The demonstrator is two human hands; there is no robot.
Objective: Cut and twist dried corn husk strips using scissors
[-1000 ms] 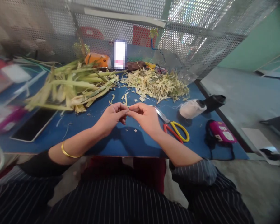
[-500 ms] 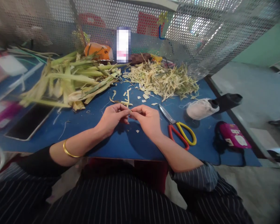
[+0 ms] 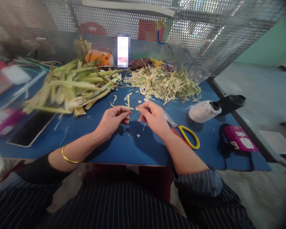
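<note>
My left hand [image 3: 115,121] is closed in a pinch above the blue tabletop, its fingertips pointing right; whatever is between them is too small to tell. A short gap to the right, my right hand [image 3: 154,118] pinches a thin white thread [image 3: 134,117], which trails toward the left fingertips and below the palm. A small yellowish bit [image 3: 137,109] shows at the right index fingertip. Under my right wrist, partly covered, lie scissors [image 3: 190,136] with one yellow and one red handle. Narrow husk scraps [image 3: 128,99] are scattered just beyond the hands.
Whole pale-green husks [image 3: 71,84] are heaped at the back left, shredded strips [image 3: 164,84] at the back right. A white thread spool [image 3: 202,111], a dark cone [image 3: 232,103] and a magenta box [image 3: 239,138] stand right. A black flat slab [image 3: 34,125] lies left. Perforated metal [image 3: 124,19] borders the back.
My hands were touching at the fingertips and are now apart, the right one shifted slightly up. Thread shows between them. My right forearm now covers more of the scissors.
</note>
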